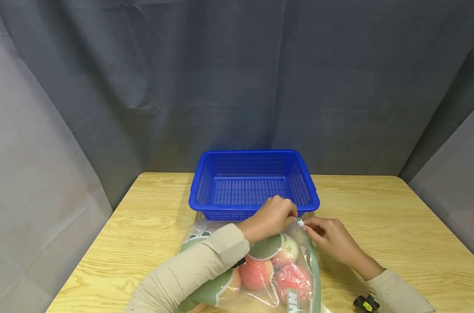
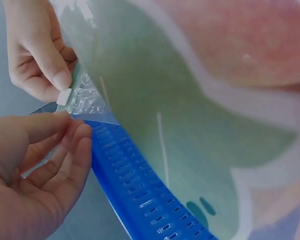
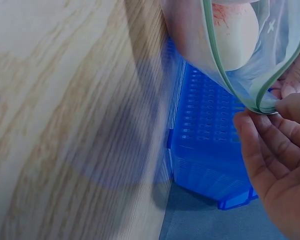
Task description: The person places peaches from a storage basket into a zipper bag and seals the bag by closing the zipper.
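Observation:
A clear zip bag (image 1: pixel 266 278) with green print lies at the table's front, several red-and-cream peaches (image 1: pixel 256 273) inside it. My left hand (image 1: pixel 274 217) reaches across the bag and pinches its far corner, thumb against fingertips in the left wrist view. Close beside it, my right hand (image 1: pixel 331 237) pinches the same corner at the white zip slider (image 2: pixel 64 97). The green zip edge (image 3: pixel 216 52) runs down to the right fingertips in the right wrist view, where its two sides stand apart above the pinch.
A blue plastic basket (image 1: pixel 252 208) with perforated walls stands just behind the bag. The wooden table (image 1: pixel 397 226) stretches to both sides. Dark grey cloth (image 1: pixel 237 78) hangs behind it. Near the right sleeve sits a small black device (image 1: pixel 366 303).

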`<state>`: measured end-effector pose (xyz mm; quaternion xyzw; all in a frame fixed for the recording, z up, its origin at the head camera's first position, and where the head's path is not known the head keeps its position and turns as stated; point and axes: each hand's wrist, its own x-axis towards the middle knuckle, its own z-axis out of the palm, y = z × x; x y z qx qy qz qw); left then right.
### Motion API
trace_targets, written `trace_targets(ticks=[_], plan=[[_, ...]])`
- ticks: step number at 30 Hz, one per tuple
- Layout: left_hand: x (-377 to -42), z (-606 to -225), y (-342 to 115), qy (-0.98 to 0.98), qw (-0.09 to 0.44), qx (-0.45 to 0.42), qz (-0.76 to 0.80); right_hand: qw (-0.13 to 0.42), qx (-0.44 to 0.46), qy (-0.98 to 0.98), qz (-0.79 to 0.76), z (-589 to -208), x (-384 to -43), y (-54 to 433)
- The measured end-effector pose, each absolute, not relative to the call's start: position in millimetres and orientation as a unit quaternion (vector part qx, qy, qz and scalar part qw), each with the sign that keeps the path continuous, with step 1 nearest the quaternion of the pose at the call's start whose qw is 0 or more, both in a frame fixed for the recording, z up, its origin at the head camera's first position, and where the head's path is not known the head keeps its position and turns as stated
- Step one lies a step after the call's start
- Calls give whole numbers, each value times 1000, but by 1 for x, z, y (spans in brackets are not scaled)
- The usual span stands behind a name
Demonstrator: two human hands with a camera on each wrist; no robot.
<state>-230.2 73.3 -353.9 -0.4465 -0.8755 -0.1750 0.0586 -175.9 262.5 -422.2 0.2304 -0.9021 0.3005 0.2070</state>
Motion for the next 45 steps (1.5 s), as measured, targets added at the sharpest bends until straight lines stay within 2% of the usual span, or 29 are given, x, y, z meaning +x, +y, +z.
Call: trace_targets(ticks=[7,15,29,33,40,45], plan=[[-230,-356,76,-879,54,-445,-163,189,218,-910,298,-420,-174,261],[-229,-359,79,-882,55,-446,-141,204,187,-903,328,-415,-176,258],[-225,-358,80,-887,64,-443,-117,212,193,-906,310,-410,-176,254],[-224,-358,80,-890,71,-437,-113,198,174,-913,310,-409,-171,254],[-224,-356,79,-893,79,-423,-132,139,133,-925,328,-410,-156,258],[-226,-351,78,-890,83,-427,-137,122,124,-921,349,-410,-150,260]])
